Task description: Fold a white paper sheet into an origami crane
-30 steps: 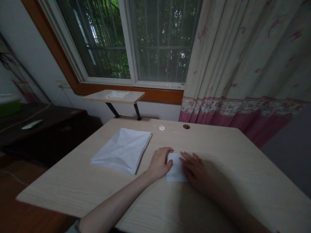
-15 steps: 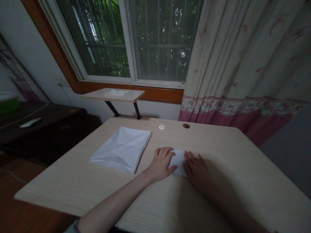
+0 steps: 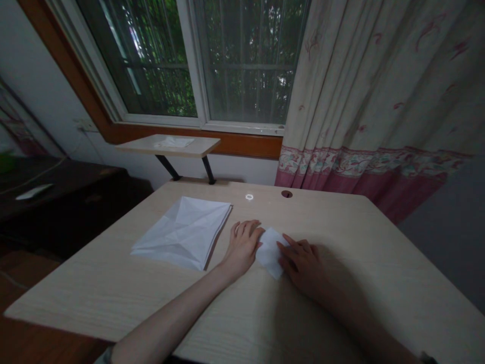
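A small folded piece of white paper (image 3: 270,253) lies on the desk between my hands, one corner pointing towards me. My left hand (image 3: 243,247) is curved at its left edge, thumb and forefinger apart and touching the paper. From the other side my right hand (image 3: 305,263) rests its spread fingertips on the paper's right part, hiding that edge. To the left of my left hand lies a larger stack of creased white paper (image 3: 184,230), roughly square, which neither hand touches.
The pale wooden desk (image 3: 333,217) has a round brown cable hole (image 3: 287,194) near its back edge. A small raised shelf (image 3: 140,145) on black legs holds white paper (image 3: 176,142). Behind are a window and a floral curtain (image 3: 341,101); a dark cabinet (image 3: 109,187) stands left.
The small folded paper has turned on the desk, so a corner now points towards me. My left hand has drawn back slightly from it. The whole view has shifted a little.
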{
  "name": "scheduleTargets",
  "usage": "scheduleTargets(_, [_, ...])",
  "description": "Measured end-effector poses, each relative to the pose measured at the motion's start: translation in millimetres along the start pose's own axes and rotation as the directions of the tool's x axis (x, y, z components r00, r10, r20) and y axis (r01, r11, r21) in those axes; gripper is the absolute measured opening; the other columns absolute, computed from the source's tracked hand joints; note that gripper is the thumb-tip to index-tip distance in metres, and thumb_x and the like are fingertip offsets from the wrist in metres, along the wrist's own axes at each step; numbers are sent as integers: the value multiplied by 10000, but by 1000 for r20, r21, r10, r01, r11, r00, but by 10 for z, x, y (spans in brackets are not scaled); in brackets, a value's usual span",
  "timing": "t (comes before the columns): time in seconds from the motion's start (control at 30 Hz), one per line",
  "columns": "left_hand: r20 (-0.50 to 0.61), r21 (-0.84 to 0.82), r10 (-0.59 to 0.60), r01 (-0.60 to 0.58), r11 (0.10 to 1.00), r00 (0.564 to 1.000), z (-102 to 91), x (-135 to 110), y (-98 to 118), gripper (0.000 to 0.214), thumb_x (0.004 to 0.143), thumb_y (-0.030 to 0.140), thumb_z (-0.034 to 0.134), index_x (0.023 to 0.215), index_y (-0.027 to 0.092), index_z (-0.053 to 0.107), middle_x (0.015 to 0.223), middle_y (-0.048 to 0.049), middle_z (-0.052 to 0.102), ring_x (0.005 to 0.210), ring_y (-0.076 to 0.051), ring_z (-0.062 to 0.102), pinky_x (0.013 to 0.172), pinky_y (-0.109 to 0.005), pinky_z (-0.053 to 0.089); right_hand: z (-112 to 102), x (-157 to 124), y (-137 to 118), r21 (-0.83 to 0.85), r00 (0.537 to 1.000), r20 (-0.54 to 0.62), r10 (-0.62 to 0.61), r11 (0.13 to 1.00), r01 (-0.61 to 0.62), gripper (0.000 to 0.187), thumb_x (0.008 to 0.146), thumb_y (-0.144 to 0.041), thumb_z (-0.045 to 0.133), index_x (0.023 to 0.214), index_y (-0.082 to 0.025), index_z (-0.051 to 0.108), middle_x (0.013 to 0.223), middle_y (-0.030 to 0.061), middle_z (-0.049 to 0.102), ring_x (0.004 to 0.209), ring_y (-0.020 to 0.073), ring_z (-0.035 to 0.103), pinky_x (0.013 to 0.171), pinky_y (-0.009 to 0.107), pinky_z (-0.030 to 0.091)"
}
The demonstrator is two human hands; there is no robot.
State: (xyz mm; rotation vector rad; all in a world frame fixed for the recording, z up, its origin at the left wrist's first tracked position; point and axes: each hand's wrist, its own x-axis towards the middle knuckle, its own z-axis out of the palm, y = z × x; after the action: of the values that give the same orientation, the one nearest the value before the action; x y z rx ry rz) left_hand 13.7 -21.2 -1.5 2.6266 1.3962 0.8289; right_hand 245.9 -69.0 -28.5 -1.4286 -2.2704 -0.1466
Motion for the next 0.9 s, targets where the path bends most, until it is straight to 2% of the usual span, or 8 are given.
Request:
scheduleTargets(0.13, [-18,43,-22,23,999,1000,16,6,-38,292,947,160,569,1229,235,580,1394,-93,531,1282,-303,440,1101,-528,299,-70,15,-38,58,998,32,-63,996,61,434,914,-347,631,1341,-282,601,1425,96,587,1260,370,548,1053,641,410])
scheduleTargets(0.23, [-8,53,-19,19,998,1000,27,4,-44,294,947,159,576,1233,222,575,1396,-97,531,1279,-302,437,1099,-516,303,-110,39,-43,138,986,68,-151,980,141,550,886,-381,676,1399,-225,555,1438,123,573,1337,333,505,1156,597,338])
scheduleTargets(0.33, [-2,30,-23,23,999,1000,35,4,-44,285,952,158,564,1228,227,582,1385,-93,540,1268,-298,445,1089,-508,314,-114,62,-35,182,981,102,-162,973,142,594,878,-398,689,1417,-194,541,1417,140,591,1306,304,548,1165,561,362])
scheduleTargets(0.67, [-68,-91,-71,64,994,995,10,23,-21,311,932,87,533,1190,234,625,1289,-56,613,1202,-260,489,1025,-439,376,-114,73,8,192,981,163,-109,978,77,532,881,-385,701,1363,-183,600,1413,137,594,1303,300,557,1163,554,374])
scheduleTargets(0.77, [-118,-114,-95,82,990,988,-18,31,-1,298,929,100,538,1175,237,633,1266,-51,624,1191,-256,502,1020,-436,385,-113,74,14,211,982,157,-103,975,68,497,901,-385,680,1343,-165,618,1406,143,599,1291,304,568,1153,563,386])
scheduleTargets(0.9, [-207,-140,-107,79,987,973,-54,36,13,256,926,128,530,1143,220,627,1249,-66,623,1178,-265,520,1014,-448,399,-50,69,25,218,990,109,-93,974,67,396,940,-359,632,1300,-195,651,1370,123,631,1268,287,590,1165,591,358])
